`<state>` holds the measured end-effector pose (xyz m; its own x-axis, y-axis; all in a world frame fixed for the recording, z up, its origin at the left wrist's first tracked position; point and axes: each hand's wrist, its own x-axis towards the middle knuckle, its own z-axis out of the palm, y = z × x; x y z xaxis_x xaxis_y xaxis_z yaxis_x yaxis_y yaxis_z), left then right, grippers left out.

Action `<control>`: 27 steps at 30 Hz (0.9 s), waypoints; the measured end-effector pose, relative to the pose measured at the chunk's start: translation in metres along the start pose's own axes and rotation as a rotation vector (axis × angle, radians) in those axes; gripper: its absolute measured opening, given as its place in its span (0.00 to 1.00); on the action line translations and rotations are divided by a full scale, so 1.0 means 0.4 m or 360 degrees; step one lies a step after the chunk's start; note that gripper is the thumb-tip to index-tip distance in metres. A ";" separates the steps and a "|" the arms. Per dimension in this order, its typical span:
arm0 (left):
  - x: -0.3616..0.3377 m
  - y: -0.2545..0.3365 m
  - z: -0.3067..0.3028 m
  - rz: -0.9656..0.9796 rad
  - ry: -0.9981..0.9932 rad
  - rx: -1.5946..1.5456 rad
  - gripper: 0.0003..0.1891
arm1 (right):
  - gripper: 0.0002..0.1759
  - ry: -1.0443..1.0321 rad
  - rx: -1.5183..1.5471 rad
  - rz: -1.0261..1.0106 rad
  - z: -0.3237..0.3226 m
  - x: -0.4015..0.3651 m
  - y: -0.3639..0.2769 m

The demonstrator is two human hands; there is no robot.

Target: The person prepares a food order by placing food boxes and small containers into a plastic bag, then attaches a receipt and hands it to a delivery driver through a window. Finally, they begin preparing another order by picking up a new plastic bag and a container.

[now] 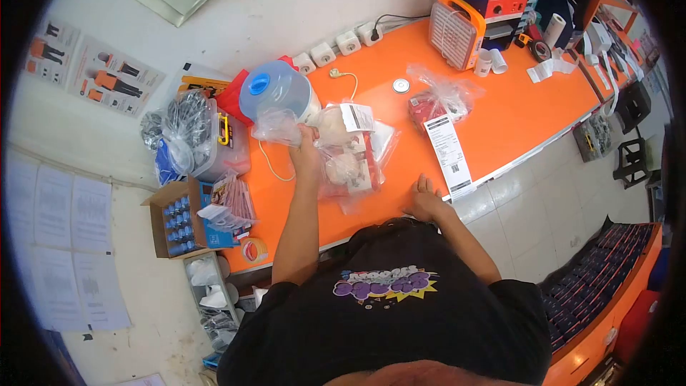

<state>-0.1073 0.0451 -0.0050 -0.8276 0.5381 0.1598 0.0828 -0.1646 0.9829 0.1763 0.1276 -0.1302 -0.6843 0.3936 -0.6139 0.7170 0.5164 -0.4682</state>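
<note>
My left hand [307, 139] is closed around the gathered neck of a clear plastic bag [277, 127]. The bag's body lies on the orange table [279, 207]. Inside it show pale, rounded items [343, 169] and some red packaging; their kind cannot be made out. A printed paper slip [357, 117] lies over the bag's upper part. My right hand [426, 200] rests at the table's near edge, fingers apart, holding nothing. Beyond it, a long printed receipt [449, 155] lies against a second clear bag [446, 100] with red contents.
A clear container with a blue lid [275, 91] stands behind my left hand. To the left are a plastic bin [225, 146], a carton of blue-capped bottles [179, 218] and a tape roll [254, 249]. Power sockets [348, 43] line the wall; an orange-framed lamp [456, 32] stands farther right.
</note>
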 end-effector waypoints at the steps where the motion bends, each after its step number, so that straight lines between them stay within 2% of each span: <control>1: 0.002 0.018 0.001 0.0005 0.0003 0.0008 0.19 | 0.59 0.0012 0.0032 -0.0018 0.005 0.003 0.006; 7: 0.044 0.154 -0.017 0.0170 0.0060 -0.0105 0.19 | 0.59 -0.0013 -0.0001 -0.0057 0.000 -0.002 0.014; 13: 0.101 0.353 -0.037 0.0372 0.0098 -0.0200 0.20 | 0.60 -0.0059 0.0002 -0.0089 -0.004 0.006 0.024; 15: 0.125 0.414 -0.052 0.0482 -0.0092 -0.0087 0.22 | 0.60 -0.0061 -0.0008 -0.0112 0.003 0.016 0.036; 19: 0.150 0.528 -0.042 0.0458 -0.0075 -0.0222 0.22 | 0.61 -0.0085 -0.0013 -0.0139 0.003 0.019 0.041; 22: 0.177 0.597 -0.035 0.0456 -0.0217 -0.0223 0.23 | 0.61 -0.0114 -0.0005 -0.0127 -0.018 0.003 0.022; 27: 0.204 0.697 -0.011 0.0632 -0.0354 0.0016 0.23 | 0.60 -0.0100 -0.0012 -0.0168 0.001 0.017 0.043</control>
<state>-0.1544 0.0395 0.2817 -0.5913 0.5995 0.5394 0.3762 -0.3866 0.8420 0.1841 0.1390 -0.1428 -0.7462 0.2884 -0.6001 0.6402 0.5583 -0.5277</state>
